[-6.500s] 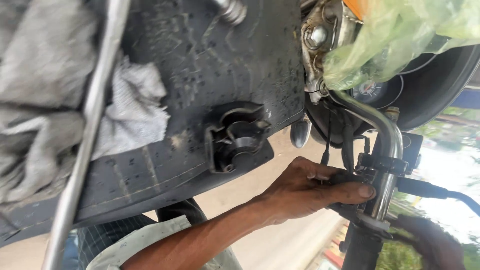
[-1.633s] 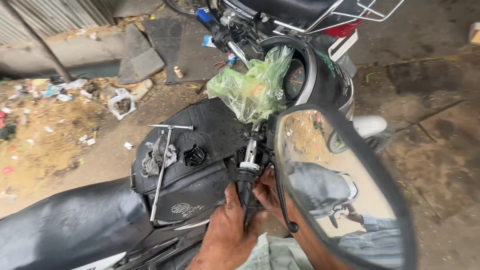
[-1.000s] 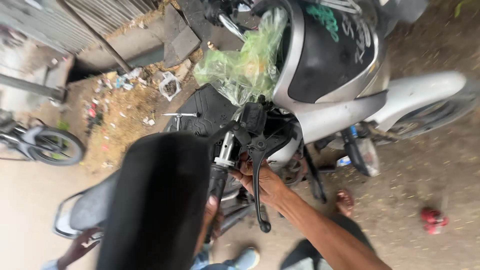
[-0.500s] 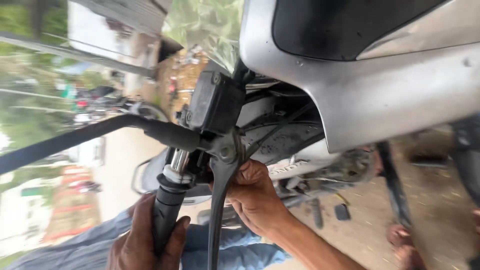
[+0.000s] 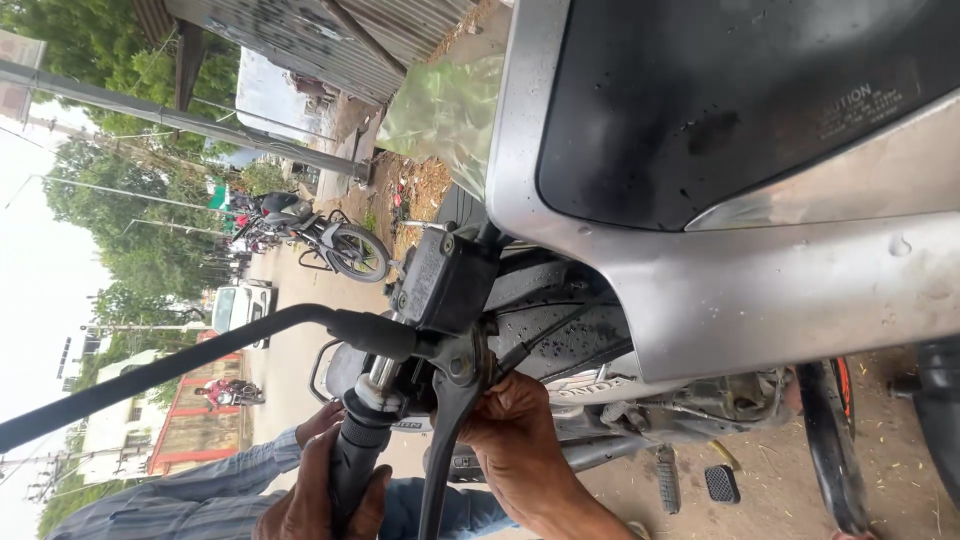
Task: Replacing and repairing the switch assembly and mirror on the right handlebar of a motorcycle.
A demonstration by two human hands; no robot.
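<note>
I look up from under a motorcycle's handlebar. My left hand (image 5: pixel 318 492), in a striped sleeve, is wrapped around the black handlebar grip (image 5: pixel 356 452). My right hand (image 5: pixel 512 442) is just behind the black brake lever (image 5: pixel 440 468), fingers curled on the lever bracket (image 5: pixel 462 362) below the boxy black fluid reservoir (image 5: pixel 445 278). A black mirror stem (image 5: pixel 180 365) runs off to the left from the bracket. The silver front cowl (image 5: pixel 720 285) with its dark panel fills the upper right.
A green plastic bag (image 5: pixel 440 110) hangs over the bike's top. Below the cowl are a footpeg (image 5: pixel 666 480), a pedal (image 5: pixel 722 484) and a wheel (image 5: pixel 832 440) on dirt ground. Behind stand a parked motorcycle (image 5: pixel 320 235), a white vehicle (image 5: pixel 240 305), trees and a corrugated metal wall (image 5: pixel 300 40).
The view swung from above the bike down to beneath the handlebar. Over the last half second both hands stay put: left on the grip, right at the lever bracket.
</note>
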